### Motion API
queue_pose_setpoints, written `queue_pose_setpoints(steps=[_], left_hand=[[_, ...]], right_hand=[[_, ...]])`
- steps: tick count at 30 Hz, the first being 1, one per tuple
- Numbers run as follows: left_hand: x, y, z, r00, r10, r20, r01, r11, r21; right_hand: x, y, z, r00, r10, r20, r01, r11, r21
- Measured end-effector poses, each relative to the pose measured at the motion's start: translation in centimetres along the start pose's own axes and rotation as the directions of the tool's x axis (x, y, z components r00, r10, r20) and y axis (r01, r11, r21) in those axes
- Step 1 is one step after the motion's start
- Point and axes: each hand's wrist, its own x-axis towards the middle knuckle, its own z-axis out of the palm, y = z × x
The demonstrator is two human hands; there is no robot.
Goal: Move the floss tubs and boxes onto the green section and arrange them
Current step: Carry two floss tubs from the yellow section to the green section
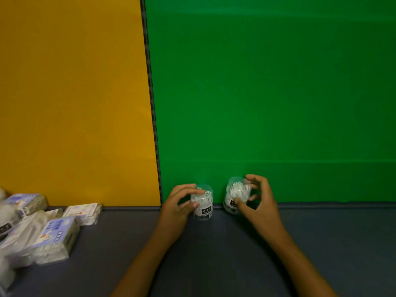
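Two clear round floss tubs full of white floss picks stand side by side at the near edge of the green section [267, 93]. My left hand [180, 202] grips the left tub [203, 207] from its left side, fingers over the top and thumb on the front. My right hand [255, 200] grips the right tub [234, 196], which leans slightly left. Both tubs straddle the line between the green board and the dark surface. Several floss boxes [55, 236] with pale blue labels lie piled at the lower left.
A yellow section [72, 93] fills the left half, split from the green by a dark slotted strip [150, 82]. The dark blue-grey surface [214, 254] runs along the front. More white tubs [4, 224] sit partly cut off at the left edge.
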Motion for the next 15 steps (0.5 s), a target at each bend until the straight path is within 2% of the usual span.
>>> queue_pose_setpoints(steps=[7,12,15], left_hand=[[-0.5,-0.6,0.7,1.0,-0.003,0.023,0.004,0.998,-0.061],[-0.6,-1.1,0.5,0.999,-0.048,-0.004,0.048,0.999,-0.002],[-0.8,-0.9,-0.1,0.995,-0.069,-0.072,0.074,0.995,0.065]], right_hand=[[-0.3,-0.7,0.9,0.996,-0.059,0.073,0.064,0.996,-0.06],[-0.7,-0.7,0.8,0.994,-0.062,0.086,0.069,0.994,-0.08],[-0.8,-0.4,0.7,0.993,-0.058,0.101,0.067,0.994,-0.088]])
